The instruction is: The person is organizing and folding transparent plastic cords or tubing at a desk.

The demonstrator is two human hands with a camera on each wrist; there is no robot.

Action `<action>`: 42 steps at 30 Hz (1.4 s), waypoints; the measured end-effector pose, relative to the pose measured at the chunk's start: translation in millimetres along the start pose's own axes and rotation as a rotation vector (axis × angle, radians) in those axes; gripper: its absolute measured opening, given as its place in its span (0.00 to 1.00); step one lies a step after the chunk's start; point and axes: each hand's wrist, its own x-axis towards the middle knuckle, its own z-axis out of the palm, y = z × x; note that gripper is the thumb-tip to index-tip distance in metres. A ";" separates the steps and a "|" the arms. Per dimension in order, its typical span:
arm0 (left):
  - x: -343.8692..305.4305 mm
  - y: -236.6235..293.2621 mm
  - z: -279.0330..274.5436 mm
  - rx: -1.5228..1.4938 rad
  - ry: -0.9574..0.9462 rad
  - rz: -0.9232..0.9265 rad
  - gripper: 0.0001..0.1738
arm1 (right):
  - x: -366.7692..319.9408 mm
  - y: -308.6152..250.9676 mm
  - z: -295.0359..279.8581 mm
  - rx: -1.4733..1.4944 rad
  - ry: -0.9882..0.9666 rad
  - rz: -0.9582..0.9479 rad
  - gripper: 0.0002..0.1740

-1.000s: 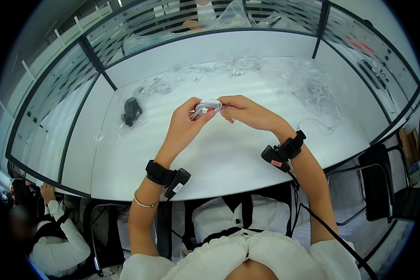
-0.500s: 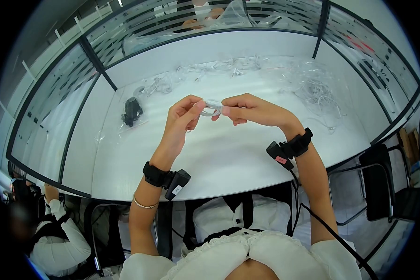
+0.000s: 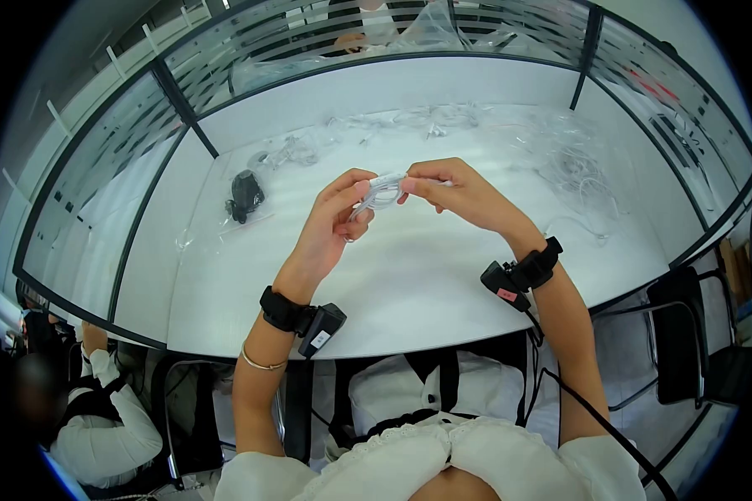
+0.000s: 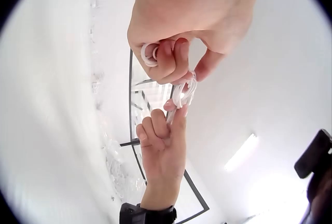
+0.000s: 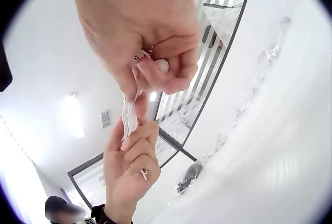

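A small coiled white cable [image 3: 384,194] is held up above the white table, between both hands. My left hand [image 3: 326,221] pinches the coil's left side; in the left wrist view the coil [image 4: 184,93] shows between thumb and fingers. My right hand [image 3: 464,194] pinches its upper right end with thumb and index finger. In the right wrist view, white cable pieces, one with a round end [image 5: 163,66], show at the curled fingers of the right hand [image 5: 148,42]. The coil [image 5: 129,117] hangs between the two hands there.
A dark item in clear plastic [image 3: 246,195] lies on the table's left. Bagged white cables [image 3: 581,171] lie at the right, more cables [image 3: 434,121] along the back. Partition panels [image 3: 376,83] enclose the table. Another person [image 3: 104,430] sits at lower left.
Against half a second ago, the coil looks tilted, its right end higher, and the left fingers have shifted on it. The head view has shifted slightly.
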 end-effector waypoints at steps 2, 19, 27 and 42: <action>-0.3 -0.7 0.6 -0.027 -0.026 -0.033 0.11 | -0.2 3.6 1.3 -0.007 -0.004 0.023 0.20; -0.8 -7.7 3.5 0.698 -0.002 0.228 0.20 | -2.1 6.4 -0.2 0.020 0.009 0.051 0.19; -23.7 36.4 -0.3 1.205 -0.049 0.285 0.17 | -14.4 -21.4 -13.9 -0.155 -0.196 0.000 0.16; -43.9 42.7 10.9 1.295 -0.059 0.433 0.14 | -37.4 -51.2 -24.8 -0.260 -0.227 -0.013 0.16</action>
